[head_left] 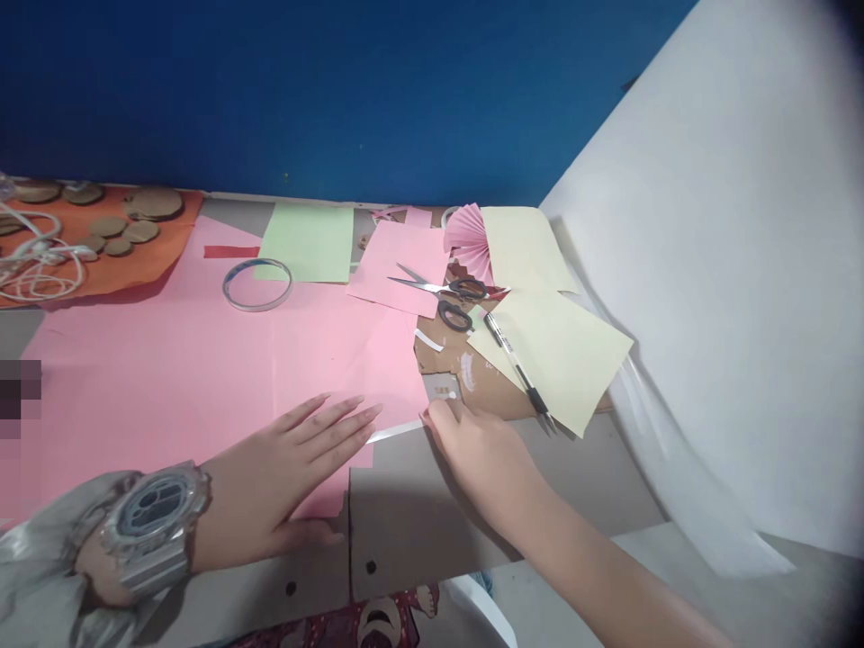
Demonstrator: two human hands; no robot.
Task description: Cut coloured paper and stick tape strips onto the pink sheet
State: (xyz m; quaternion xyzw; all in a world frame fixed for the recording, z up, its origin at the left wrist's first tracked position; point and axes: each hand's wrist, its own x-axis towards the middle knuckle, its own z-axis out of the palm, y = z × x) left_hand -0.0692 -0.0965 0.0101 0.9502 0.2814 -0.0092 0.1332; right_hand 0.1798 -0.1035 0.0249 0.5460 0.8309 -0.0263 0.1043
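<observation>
My left hand (pixel 280 472) lies flat, fingers stretched out, pressing on a large sheet of pink paper (pixel 324 351). A wristwatch (pixel 157 513) is on that wrist. Along the paper's near right edge runs a thin white strip of tape (pixel 400 430), its left end by my left fingertips. At the other end of this strip, my right hand (pixel 482 454) is closed in a pinch; the thumb and fingertips partly hide what is between them. Beyond the right hand are scissors (pixel 438 287) with black handles, partly open, and a pen (pixel 517 369) on pale yellow paper (pixel 573 351).
A tape roll (pixel 257 309), a green sheet (pixel 307 243), a smaller pink sheet (pixel 398 256) and a pleated pink fan (pixel 471 241) lie farther back. At left, orange paper (pixel 145 270) carries several brown discs and white cables (pixel 40 252). Blue (pixel 337 99) and white (pixel 729 270) panels border the table.
</observation>
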